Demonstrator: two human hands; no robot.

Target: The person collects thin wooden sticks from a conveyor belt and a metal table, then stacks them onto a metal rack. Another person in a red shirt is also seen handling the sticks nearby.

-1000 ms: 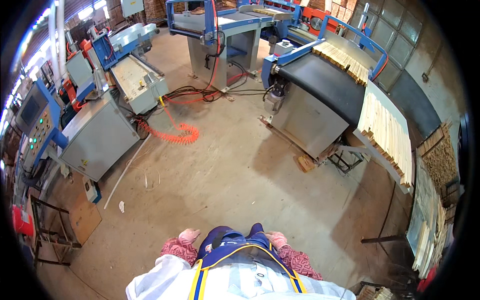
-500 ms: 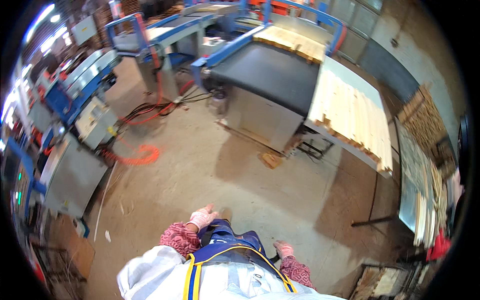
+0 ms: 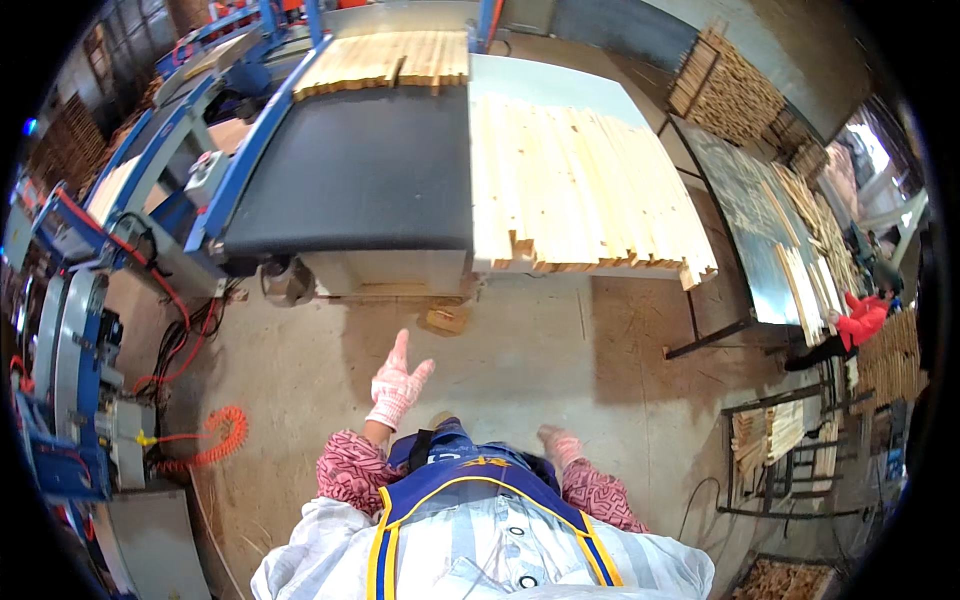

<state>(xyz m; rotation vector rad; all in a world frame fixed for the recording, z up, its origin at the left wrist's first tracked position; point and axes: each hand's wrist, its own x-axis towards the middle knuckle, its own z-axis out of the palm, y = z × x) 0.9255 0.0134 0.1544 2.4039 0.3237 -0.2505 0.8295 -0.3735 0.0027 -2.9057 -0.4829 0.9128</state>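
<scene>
My left hand (image 3: 398, 385), in a pink-and-white knit glove, reaches forward over the floor. Its fingers are spread and hold nothing. My right hand (image 3: 562, 446), gloved alike, hangs low beside my blue apron (image 3: 470, 470); it is slightly blurred, but its fingers look loosely extended and no object shows in it. Ahead, apart from both hands, a row of pale wooden strips (image 3: 590, 185) lies side by side on a white-topped table (image 3: 560, 80). Left of it is a black conveyor belt (image 3: 360, 175), with more wooden strips (image 3: 385, 60) at its far end.
A wood scrap (image 3: 445, 318) lies on the floor by the conveyor base. Machines with a coiled orange hose (image 3: 228, 440) stand left. At right are a metal-topped table (image 3: 740, 210), a person in a red jacket (image 3: 862, 318) and a black rack (image 3: 780, 450) holding wood.
My view has turned right and come closer to the conveyor and the strip-covered table. My left hand has extended forward with its fingers spreading; my right hand stays low at my side.
</scene>
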